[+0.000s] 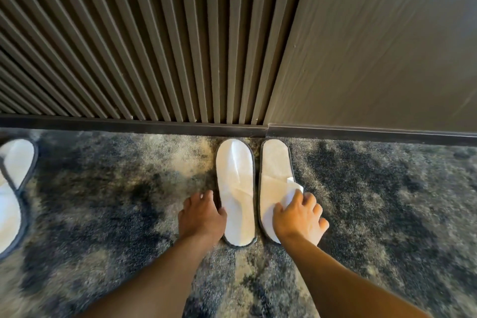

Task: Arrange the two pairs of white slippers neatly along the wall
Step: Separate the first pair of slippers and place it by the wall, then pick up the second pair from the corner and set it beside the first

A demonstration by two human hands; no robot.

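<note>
Two white slippers with dark trim lie side by side on the carpet, their far ends touching the skirting board. My left hand (202, 214) rests on the carpet against the outer edge of the left slipper (235, 188), fingers spread and holding nothing. My right hand (299, 217) lies on the toe strap of the right slipper (275, 165), fingers pinching the strap's white fabric. The second pair (13, 188) lies at the far left edge, one slipper overlapping the other and cut off by the frame.
A dark ribbed wall panel (154, 46) and a smooth grey panel (374, 46) rise behind a dark skirting board (129, 125). Mottled grey-blue carpet (116, 201) covers the floor between the two pairs.
</note>
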